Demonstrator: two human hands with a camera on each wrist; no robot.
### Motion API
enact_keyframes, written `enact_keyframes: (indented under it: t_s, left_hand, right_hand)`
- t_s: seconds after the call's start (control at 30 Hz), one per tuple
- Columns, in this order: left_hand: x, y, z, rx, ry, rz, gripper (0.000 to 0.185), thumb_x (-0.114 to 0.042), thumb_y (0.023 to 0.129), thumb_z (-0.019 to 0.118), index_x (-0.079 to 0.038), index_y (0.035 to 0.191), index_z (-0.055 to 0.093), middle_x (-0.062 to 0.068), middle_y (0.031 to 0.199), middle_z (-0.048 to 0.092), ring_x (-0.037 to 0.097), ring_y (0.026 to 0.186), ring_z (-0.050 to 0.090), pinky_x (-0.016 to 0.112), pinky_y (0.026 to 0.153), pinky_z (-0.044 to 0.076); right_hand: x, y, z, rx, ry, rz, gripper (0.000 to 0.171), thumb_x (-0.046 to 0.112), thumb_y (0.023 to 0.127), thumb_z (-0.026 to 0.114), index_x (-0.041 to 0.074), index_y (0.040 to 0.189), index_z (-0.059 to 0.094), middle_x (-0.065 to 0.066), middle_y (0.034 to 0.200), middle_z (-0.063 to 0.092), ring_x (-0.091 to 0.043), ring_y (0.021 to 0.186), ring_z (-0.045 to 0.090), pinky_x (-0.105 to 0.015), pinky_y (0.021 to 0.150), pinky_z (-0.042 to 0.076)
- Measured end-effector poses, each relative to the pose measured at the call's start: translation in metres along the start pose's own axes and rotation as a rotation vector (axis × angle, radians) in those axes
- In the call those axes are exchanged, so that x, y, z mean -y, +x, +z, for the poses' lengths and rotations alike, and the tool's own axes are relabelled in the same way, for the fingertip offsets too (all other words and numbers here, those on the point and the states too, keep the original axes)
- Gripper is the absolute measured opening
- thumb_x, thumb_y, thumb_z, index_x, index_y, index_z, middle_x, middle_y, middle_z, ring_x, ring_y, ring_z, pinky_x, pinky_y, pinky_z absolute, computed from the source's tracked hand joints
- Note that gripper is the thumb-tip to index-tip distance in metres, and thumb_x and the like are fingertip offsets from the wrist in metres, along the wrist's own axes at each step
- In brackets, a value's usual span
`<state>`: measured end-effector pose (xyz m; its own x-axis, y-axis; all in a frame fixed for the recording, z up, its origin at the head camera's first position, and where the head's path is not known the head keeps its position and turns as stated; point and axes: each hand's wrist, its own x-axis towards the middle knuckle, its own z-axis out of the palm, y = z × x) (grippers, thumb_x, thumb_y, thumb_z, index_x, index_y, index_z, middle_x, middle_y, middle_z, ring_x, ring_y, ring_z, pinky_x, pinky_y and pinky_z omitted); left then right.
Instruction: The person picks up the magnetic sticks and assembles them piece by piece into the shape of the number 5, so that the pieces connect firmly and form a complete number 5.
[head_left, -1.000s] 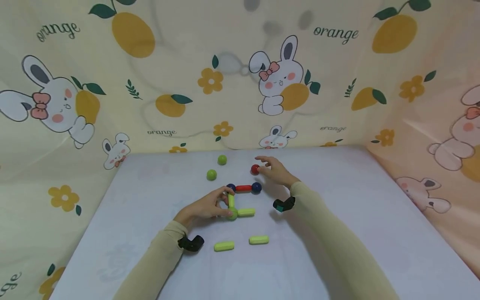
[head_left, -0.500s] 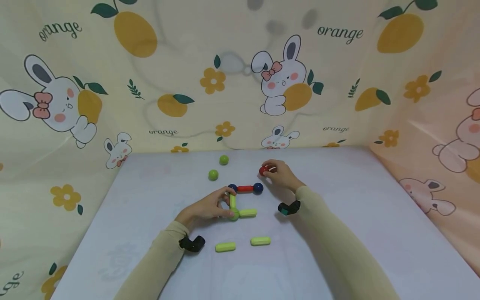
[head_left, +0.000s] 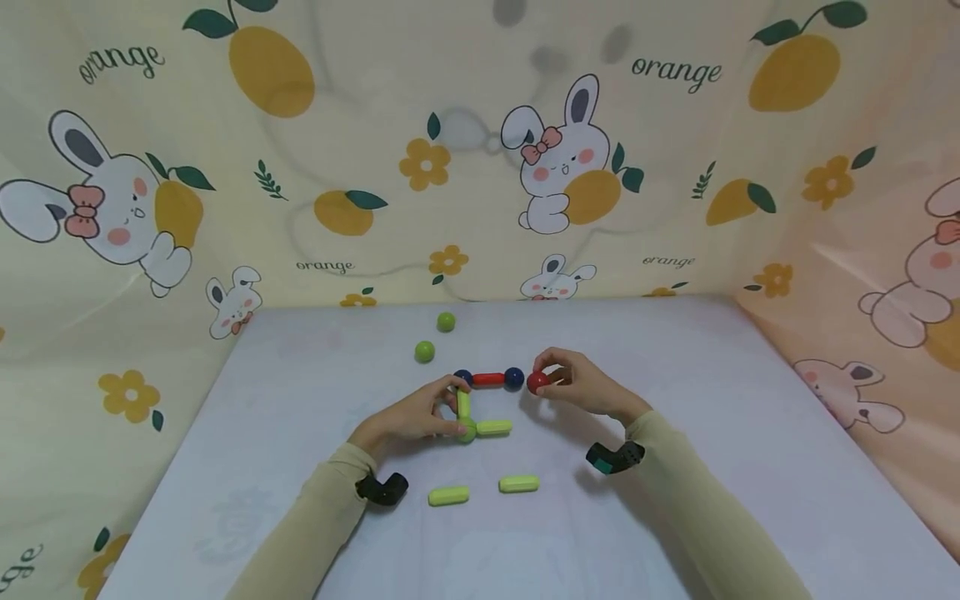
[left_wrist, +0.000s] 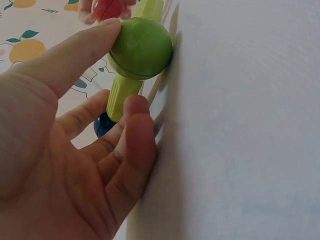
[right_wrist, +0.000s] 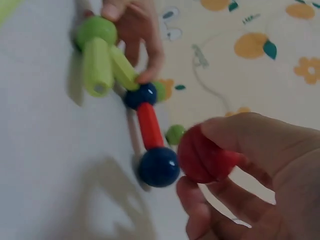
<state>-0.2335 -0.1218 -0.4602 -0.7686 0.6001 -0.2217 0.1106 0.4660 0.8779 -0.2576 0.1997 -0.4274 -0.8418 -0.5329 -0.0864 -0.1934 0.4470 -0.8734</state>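
Note:
In the head view my left hand [head_left: 412, 410] grips a joined toy frame of balls and rods. Its thumb is on the green ball [left_wrist: 141, 48] at the corner, and its fingertips reach the far dark blue ball [right_wrist: 141, 95]. A yellow-green rod [left_wrist: 122, 97] links those two balls; another yellow-green rod [head_left: 494, 427] sticks out to the right. From the far blue ball a red rod [head_left: 488, 379] runs to a second dark blue ball [head_left: 513, 378]. My right hand [head_left: 588, 383] pinches a red ball [head_left: 537, 382] close beside that blue ball; I cannot tell whether they touch.
Two loose green balls, one nearer [head_left: 424, 352] and one farther [head_left: 446, 322], lie at the back of the white table [head_left: 337, 350]. Two loose yellow-green rods, left [head_left: 448, 496] and right [head_left: 519, 484], lie in front. A printed cloth [head_left: 465, 208] rises behind.
My right hand has taken hold of the red ball and brought it nearer to me, beside the right-hand blue ball. My left hand has stayed on the frame.

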Motion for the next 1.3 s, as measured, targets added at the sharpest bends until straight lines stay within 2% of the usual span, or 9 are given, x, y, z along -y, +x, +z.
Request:
enact_keyframes:
  t_s: [0.2, 0.33, 0.53, 0.67, 0.87, 1.3]
  left_hand:
    - [-0.001, -0.001, -0.002, -0.004, 0.016, 0.004, 0.061, -0.018, 0.092, 0.076, -0.012, 0.142, 0.042, 0.010, 0.115, 0.055, 0.010, 0.059, 0.048, 0.023, 0.056, 0.044]
    - [-0.002, 0.000, -0.002, -0.005, 0.006, -0.001, 0.061, -0.018, 0.091, 0.076, -0.013, 0.142, 0.043, 0.009, 0.115, 0.055, 0.011, 0.060, 0.048, 0.023, 0.056, 0.044]
    - [0.000, -0.001, -0.001, -0.002, 0.004, -0.006, 0.061, -0.018, 0.091, 0.077, -0.012, 0.142, 0.043, 0.009, 0.113, 0.055, 0.011, 0.059, 0.048, 0.023, 0.056, 0.044]
    - [-0.001, -0.002, -0.001, -0.008, -0.001, -0.004, 0.061, -0.019, 0.091, 0.076, -0.013, 0.142, 0.043, 0.009, 0.114, 0.055, 0.012, 0.060, 0.047, 0.023, 0.056, 0.044]
    - [-0.004, -0.003, -0.002, -0.012, 0.000, -0.002, 0.060, -0.020, 0.092, 0.076, -0.013, 0.141, 0.044, 0.009, 0.115, 0.055, 0.012, 0.060, 0.047, 0.023, 0.057, 0.043]
    - [0.000, -0.001, -0.001, 0.000, -0.006, -0.009, 0.061, -0.021, 0.091, 0.077, -0.014, 0.142, 0.044, 0.009, 0.116, 0.054, 0.013, 0.061, 0.047, 0.024, 0.058, 0.043]
  right_hand:
    - [0.000, -0.010, 0.017, 0.142, -0.054, -0.031, 0.026, 0.012, 0.093, 0.072, 0.008, 0.115, 0.059, -0.012, 0.120, 0.063, -0.023, 0.105, 0.063, -0.030, 0.088, 0.053]
    - [-0.002, -0.013, 0.026, 0.176, -0.053, -0.050, 0.025, 0.009, 0.092, 0.072, 0.006, 0.114, 0.060, -0.014, 0.118, 0.064, -0.023, 0.100, 0.064, -0.029, 0.087, 0.054]
    - [-0.005, -0.012, 0.036, 0.182, -0.064, -0.068, 0.024, 0.007, 0.093, 0.070, 0.005, 0.114, 0.061, -0.014, 0.115, 0.067, -0.021, 0.099, 0.064, -0.025, 0.085, 0.053]
    - [-0.005, -0.011, 0.039, 0.169, -0.069, -0.069, 0.023, 0.008, 0.093, 0.070, 0.005, 0.114, 0.061, -0.013, 0.114, 0.068, -0.021, 0.100, 0.064, -0.027, 0.085, 0.053]
    - [-0.003, -0.011, 0.040, 0.167, -0.068, -0.062, 0.023, 0.011, 0.094, 0.071, 0.006, 0.114, 0.061, -0.012, 0.114, 0.068, -0.022, 0.102, 0.064, -0.030, 0.089, 0.054]
    - [-0.002, -0.015, 0.042, 0.150, -0.108, -0.036, 0.025, 0.013, 0.093, 0.072, 0.008, 0.116, 0.064, -0.011, 0.116, 0.067, -0.020, 0.100, 0.062, -0.027, 0.087, 0.053]
